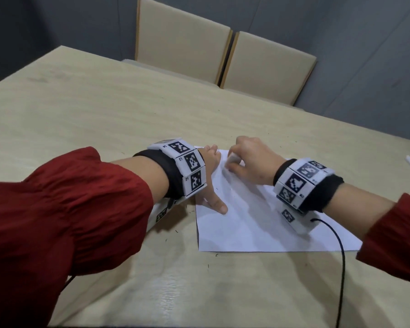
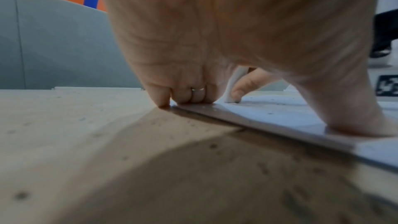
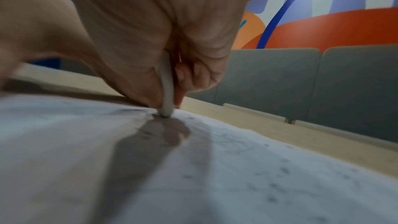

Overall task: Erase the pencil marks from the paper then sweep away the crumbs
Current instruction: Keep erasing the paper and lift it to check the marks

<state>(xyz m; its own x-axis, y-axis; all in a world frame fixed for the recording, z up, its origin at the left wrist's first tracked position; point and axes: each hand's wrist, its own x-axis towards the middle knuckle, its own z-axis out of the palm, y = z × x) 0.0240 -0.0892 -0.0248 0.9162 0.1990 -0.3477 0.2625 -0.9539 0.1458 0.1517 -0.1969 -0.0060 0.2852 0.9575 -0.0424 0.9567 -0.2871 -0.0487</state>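
Erasing on a paper (image 1: 258, 223) near the table's (image 1: 92, 114) front edge.

From left to right, we see the left hand (image 1: 210, 176) spread at the paper's left edge: its thumb (image 1: 217, 204) presses flat on the sheet, and in the left wrist view the other fingertips (image 2: 189, 96) bear down at the paper's far left corner. Dark crumbs (image 1: 175, 231) lie scattered on the table just beside that edge and on the sheet itself (image 3: 277, 186). Further right, the right hand (image 1: 251, 162) pinches a white eraser (image 3: 167, 91) between thumb and curled fingers, its tip touching the paper near the far edge. Faint pencil marks (image 3: 228, 135) show on the sheet beside the tip. Two chairs (image 1: 223, 55) stand against the table's far edge.
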